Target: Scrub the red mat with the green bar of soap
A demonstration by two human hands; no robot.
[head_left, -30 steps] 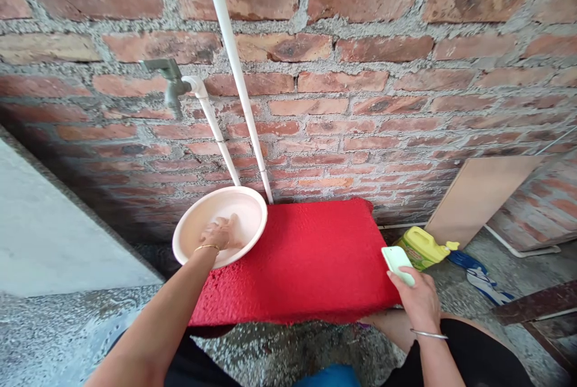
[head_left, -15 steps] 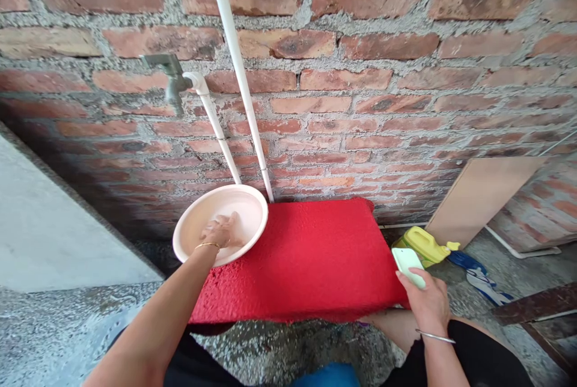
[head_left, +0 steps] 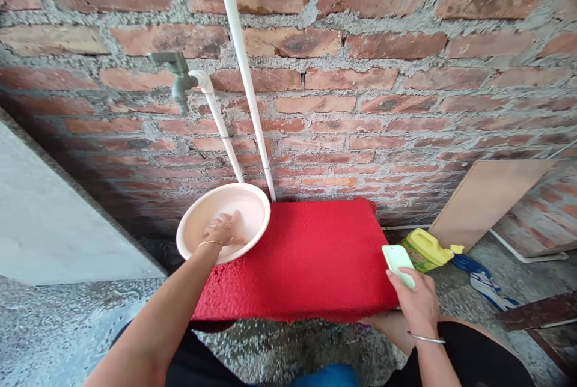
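My left hand [head_left: 220,229] is down inside a pale pink basin [head_left: 186,228], in what looks like water. Its fingers are apart and I see nothing in them. The basin rests on the back left corner of a wet red cloth [head_left: 311,261], which covers a low, flat-topped surface. At the cloth's right edge my right hand [head_left: 419,300] grips a pale green slab [head_left: 396,259] with rounded corners and a small dark spot near its far end. Thumb and fingers close round its near end; its underside is hidden.
A brick wall [head_left: 333,125] stands behind, with white pipes [head_left: 246,68] and a tap [head_left: 178,77] above the basin. At right are a yellow-green jug [head_left: 426,249], slippers [head_left: 489,288] and a leaning board [head_left: 491,198]. A pale slab [head_left: 58,213] flanks the left. The floor [head_left: 270,351] is wet.
My right hand has moved slightly left with the pale green slab, over the cloth's edge. My left hand stays in the basin. The view has shifted a little.
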